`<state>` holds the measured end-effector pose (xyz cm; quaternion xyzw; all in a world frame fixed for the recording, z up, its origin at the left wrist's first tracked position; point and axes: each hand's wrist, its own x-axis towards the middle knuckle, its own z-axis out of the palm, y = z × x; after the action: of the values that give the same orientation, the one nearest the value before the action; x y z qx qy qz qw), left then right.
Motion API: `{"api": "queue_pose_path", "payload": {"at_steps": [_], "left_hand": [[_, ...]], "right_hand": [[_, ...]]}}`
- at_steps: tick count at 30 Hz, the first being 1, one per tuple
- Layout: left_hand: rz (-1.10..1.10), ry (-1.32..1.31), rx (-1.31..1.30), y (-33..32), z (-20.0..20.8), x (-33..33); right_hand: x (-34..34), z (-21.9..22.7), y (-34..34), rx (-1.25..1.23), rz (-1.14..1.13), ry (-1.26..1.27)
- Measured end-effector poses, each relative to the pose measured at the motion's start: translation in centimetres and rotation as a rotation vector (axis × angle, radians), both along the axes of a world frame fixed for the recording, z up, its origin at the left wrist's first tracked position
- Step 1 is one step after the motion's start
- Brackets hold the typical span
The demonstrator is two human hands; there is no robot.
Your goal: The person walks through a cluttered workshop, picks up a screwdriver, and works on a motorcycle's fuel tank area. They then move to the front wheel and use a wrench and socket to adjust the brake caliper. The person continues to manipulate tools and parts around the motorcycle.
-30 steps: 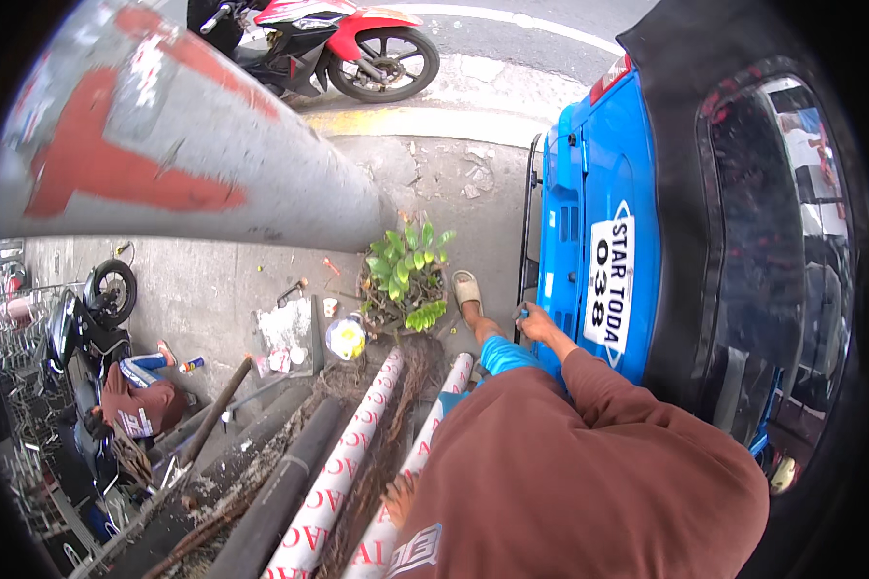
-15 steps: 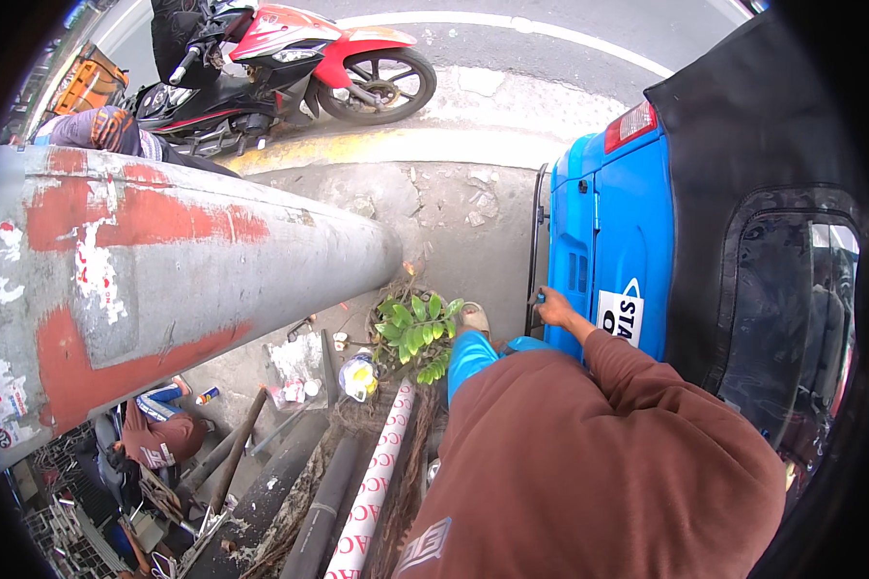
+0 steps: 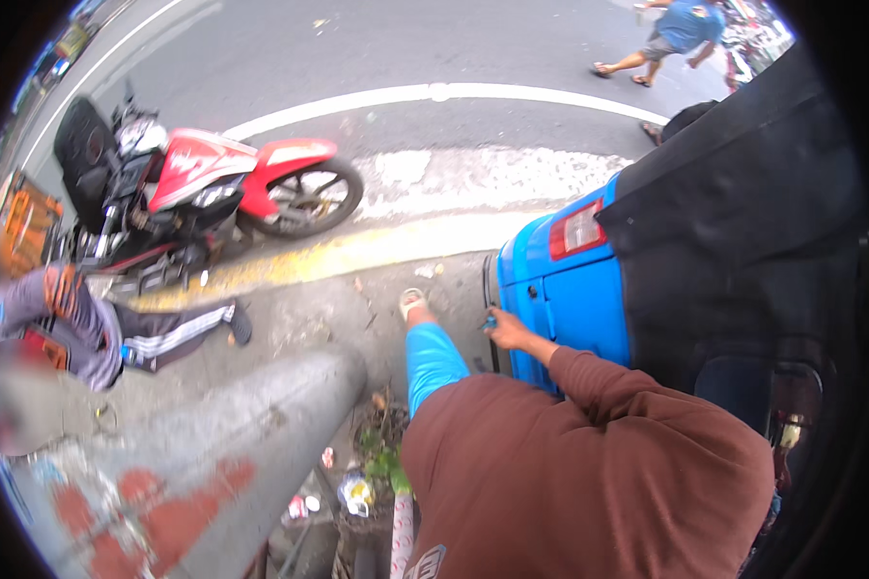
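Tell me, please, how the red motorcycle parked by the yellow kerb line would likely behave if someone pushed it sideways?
The red motorcycle looks heavy, with a solid frame and engine, so a light shove probably would not shift it. It stands on two narrow wheels and leans slightly, so a hard sideways push might tip it. Pushed along its length, it would likely roll, unless it is braked or in gear.

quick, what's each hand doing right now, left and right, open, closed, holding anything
Left hand: not in view.
Right hand: closed on a small dark object, pressed against the rear edge of the blue metal vehicle body.
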<state>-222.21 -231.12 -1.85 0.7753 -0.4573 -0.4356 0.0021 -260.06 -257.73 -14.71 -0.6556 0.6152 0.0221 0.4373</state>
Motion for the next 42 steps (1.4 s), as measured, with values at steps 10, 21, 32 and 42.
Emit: {"api": "queue_pose_path", "payload": {"at_steps": [10, 21, 32, 42], "left_hand": [[0.016, 0.036, 0.158, -33.3, -6.1, 6.2], [0.336, 0.05, 0.095, -53.8, -2.9, 15.7], [0.762, 0.157, 0.108, -84.6, -2.8, 14.3], [1.219, 0.133, 0.03, -98.8, 2.1, 20.7]], "right_hand": [[11.2, 2.4, -37.5, 0.065, -0.165, -0.122], [17.6, 7.5, -67.8, 0.022, -0.532, -0.461], [39.9, 9.9, -103.4, 0.217, 0.131, -0.448], [69.6, 15.1, -117.6, 0.253, 0.461, -0.405]]}}
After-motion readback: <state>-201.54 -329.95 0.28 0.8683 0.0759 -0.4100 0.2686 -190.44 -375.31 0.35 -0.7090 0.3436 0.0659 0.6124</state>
